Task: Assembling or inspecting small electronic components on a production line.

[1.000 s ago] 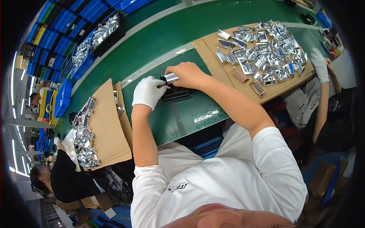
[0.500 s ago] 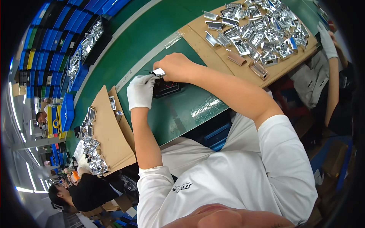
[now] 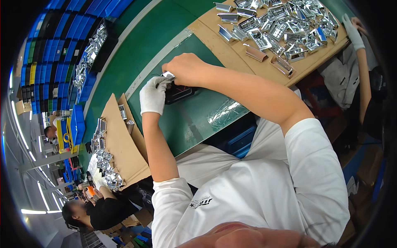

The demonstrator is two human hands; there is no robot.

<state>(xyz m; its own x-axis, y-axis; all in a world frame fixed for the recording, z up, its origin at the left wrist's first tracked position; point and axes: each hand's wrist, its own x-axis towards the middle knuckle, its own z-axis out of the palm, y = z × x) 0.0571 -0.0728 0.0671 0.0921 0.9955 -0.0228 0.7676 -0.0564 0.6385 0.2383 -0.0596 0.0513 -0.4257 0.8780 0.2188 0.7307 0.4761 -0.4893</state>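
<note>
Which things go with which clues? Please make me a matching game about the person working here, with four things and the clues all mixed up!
Things:
1. Left hand
2. Right hand
3. Small shiny piece
4. Black tray-like thing

Clues:
A. Where the two hands meet
B. Bare, with no glove
C. Lying on the green table
D. Gloved in white

Right pairs: 1-D, 2-B, 3-A, 4-C
</note>
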